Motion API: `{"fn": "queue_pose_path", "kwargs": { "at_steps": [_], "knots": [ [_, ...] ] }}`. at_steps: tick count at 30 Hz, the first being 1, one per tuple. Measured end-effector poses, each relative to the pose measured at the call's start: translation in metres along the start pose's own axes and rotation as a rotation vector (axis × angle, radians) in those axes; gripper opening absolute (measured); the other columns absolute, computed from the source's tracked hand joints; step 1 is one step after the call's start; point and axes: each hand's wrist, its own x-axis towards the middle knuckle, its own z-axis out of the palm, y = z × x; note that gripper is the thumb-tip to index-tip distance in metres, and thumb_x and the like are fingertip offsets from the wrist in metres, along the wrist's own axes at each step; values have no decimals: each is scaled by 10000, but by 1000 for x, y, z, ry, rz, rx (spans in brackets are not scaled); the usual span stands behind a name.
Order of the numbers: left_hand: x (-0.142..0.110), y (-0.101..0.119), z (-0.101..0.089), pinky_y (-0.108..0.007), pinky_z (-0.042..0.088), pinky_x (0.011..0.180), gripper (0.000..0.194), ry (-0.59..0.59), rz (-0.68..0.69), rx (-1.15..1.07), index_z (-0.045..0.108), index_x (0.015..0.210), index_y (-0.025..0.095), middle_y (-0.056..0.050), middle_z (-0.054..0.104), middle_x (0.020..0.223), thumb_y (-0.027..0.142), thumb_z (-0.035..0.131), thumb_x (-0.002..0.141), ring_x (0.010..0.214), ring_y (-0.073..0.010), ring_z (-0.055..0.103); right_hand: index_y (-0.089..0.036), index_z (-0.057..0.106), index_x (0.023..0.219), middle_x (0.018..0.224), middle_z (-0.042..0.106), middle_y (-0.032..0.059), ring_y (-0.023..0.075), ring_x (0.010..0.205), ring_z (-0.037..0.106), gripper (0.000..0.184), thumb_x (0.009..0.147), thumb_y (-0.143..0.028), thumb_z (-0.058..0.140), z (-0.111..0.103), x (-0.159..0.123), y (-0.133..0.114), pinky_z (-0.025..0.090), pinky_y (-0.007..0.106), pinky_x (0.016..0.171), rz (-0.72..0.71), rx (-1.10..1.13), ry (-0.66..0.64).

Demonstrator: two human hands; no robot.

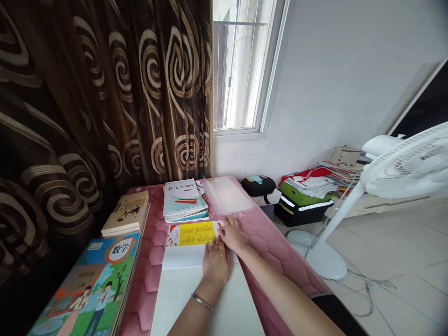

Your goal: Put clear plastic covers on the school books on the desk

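Note:
A large white sheet (pixel 196 294) lies toward me on the pink table cover. At its far end is a printed page (pixel 196 233) with a yellow panel, red-and-white ends and lines of small text. A plain white strip (pixel 182 257) runs along its near side. My left hand (pixel 217 263), with a silver bracelet on the wrist, rests flat on the white strip, fingers stretched toward the page's right part. My right hand (pixel 233 234) lies over the page's right end, thumb and fingers apart. The two hands nearly touch.
A maths textbook (pixel 94 284) tops a stack at left, with tan books (pixel 128 212) behind. Another book stack (pixel 185 198) and clear plastic covers (pixel 229 193) sit at the far end. A white fan (pixel 336 224) stands on the right, by a black bin (pixel 301 212).

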Motion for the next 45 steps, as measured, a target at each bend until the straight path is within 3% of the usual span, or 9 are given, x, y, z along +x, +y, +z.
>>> {"fn": "queue_pose_path", "kwargs": {
  "at_steps": [6, 10, 14, 18, 21, 30, 36, 41, 45],
  "knots": [
    [17, -37, -16, -393, 204, 1190, 563, -71, -44, 63, 345, 1477, 104, -105, 293, 1564, 263, 292, 940, 1446, -202, 267, -326, 412, 1456, 1558, 337, -12, 257, 1428, 259, 474, 995, -373, 315, 1, -25, 14, 253, 425, 1115, -139, -26, -154],
    [23, -99, -37, -471, 178, 1189, 561, -57, -138, 104, 320, 1492, 150, -98, 221, 1586, 245, 293, 940, 1458, -239, 228, -240, 396, 1471, 1557, 337, 60, 300, 1437, 245, 504, 971, -301, 361, -2, -19, 4, 215, 521, 1128, -114, -51, -196],
    [20, -133, -43, -424, 151, 1199, 547, -44, -120, 137, 317, 1493, 149, -80, 229, 1589, 252, 241, 961, 1462, -202, 219, -92, 441, 1432, 1520, 369, 179, 298, 1450, 219, 503, 960, -239, 345, 6, -16, -41, 129, 504, 1167, -147, -35, -174],
    [18, -134, -40, -409, 129, 1204, 569, -57, -110, 148, 293, 1502, 133, -69, 204, 1598, 234, 235, 945, 1469, -198, 192, -193, 382, 1477, 1564, 320, 61, 198, 1456, 222, 517, 1009, -366, 249, 26, -15, -92, 150, 392, 1184, -301, 25, -217],
    [17, -133, -41, -399, 124, 1205, 576, -70, -114, 142, 283, 1510, 180, -30, 207, 1599, 252, 238, 940, 1472, -181, 178, -217, 354, 1492, 1585, 256, 27, 179, 1472, 167, 539, 1014, -424, 212, 33, -11, -101, 107, 381, 1192, -349, 34, -253],
    [18, -145, -43, -475, 86, 1196, 590, -38, -265, 138, 197, 1532, 222, -27, 168, 1606, 370, 206, 962, 1475, -199, 170, -66, 252, 1517, 1590, 192, 146, 226, 1476, 152, 636, 1001, -435, 198, 10, -10, -13, 105, 399, 1182, -66, -68, -218],
    [13, -152, -46, -545, 107, 1177, 631, -33, -388, 179, 196, 1529, 155, -103, 117, 1611, 435, 200, 963, 1480, -254, 139, -69, 274, 1510, 1596, 191, 131, 224, 1472, 164, 631, 992, -429, 252, 7, -10, -7, 117, 388, 1177, -49, -90, -216],
    [-24, -132, -46, -629, 141, 1143, 608, -17, -476, 229, 312, 1488, 101, -190, 224, 1575, 386, 287, 952, 1457, -327, 208, -132, 380, 1466, 1572, 270, 159, 291, 1436, 242, 573, 976, -427, 338, 3, -4, -13, 212, 442, 1123, -58, -97, -190],
    [-88, -93, -5, -619, 180, 1150, 576, 196, -251, 332, 440, 1438, 153, -154, 369, 1516, 401, 385, 921, 1439, -349, 251, -171, 414, 1440, 1540, 329, 143, 288, 1416, 266, 538, 967, -424, 386, 0, 6, -15, 223, 440, 1110, -113, -89, -190]
  ]
}}
